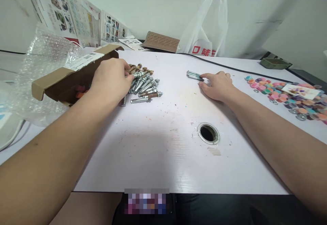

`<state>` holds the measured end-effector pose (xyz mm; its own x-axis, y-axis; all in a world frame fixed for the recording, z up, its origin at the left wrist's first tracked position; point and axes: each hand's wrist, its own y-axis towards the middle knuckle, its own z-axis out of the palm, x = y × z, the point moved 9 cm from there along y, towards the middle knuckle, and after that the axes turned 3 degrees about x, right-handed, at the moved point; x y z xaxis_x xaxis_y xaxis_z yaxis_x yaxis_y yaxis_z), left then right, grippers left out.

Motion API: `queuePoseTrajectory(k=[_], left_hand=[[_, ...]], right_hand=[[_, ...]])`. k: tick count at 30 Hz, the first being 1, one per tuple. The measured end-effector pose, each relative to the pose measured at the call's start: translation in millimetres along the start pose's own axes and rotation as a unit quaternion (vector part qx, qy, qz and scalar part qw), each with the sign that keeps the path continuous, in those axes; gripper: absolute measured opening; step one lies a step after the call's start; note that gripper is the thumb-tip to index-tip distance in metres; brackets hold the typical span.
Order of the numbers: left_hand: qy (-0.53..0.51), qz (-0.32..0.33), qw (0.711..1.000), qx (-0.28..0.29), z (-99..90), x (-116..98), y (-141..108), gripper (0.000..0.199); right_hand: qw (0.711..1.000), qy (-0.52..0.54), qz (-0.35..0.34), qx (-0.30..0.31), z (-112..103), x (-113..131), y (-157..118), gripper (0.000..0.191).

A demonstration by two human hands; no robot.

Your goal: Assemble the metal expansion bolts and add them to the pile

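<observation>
Forearms, two (58, 133) (270, 129), nearest the camera. Left hand (109, 78): thumb and forefinger narrow at a bolt in the pile (146, 83); whether the grip has closed on it cannot be told. Right hand (217, 85): narrow grip, thumb and forefinger at the near end of the small row (193, 75), on the table (153, 156) right of the pile; firmness of hold cannot be told. Good handling, as judged: pinch one shank clear of its crossed neighbours, lift before turning, and steady the row lightly so that none rolls. Counts: hands, two; row, at least three bolts; pile, many, overlapped beyond exact count; box (51, 80), one; ring (199, 132), one; bag (204, 30), one; tray (276, 63), one; caps (281, 97), dozens.
</observation>
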<state>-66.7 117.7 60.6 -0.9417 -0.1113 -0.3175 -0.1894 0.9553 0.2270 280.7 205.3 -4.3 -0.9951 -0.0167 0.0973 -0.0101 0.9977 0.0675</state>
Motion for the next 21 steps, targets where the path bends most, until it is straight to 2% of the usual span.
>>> queuePoseTrajectory(k=[7,14,18,21], left_hand=[[0.022,0.022,0.999,0.031,8.9,-5,-1,0.029],[0.005,0.001,1.000,0.017,4.0,-6,-7,0.046],[-0.013,0.011,1.000,0.004,-0.2,-10,-10,0.048],[-0.057,0.029,0.998,-0.003,-1.5,-16,-14,0.050]], right_hand=[[1.000,0.005,-0.008,-0.019,-5,3,-1,0.047],[1.000,0.019,0.004,-0.016,0,-1,6,0.040],[0.999,0.009,-0.022,-0.033,-6,4,4,0.036],[0.997,-0.001,-0.070,-0.040,-9,9,3,0.039]])
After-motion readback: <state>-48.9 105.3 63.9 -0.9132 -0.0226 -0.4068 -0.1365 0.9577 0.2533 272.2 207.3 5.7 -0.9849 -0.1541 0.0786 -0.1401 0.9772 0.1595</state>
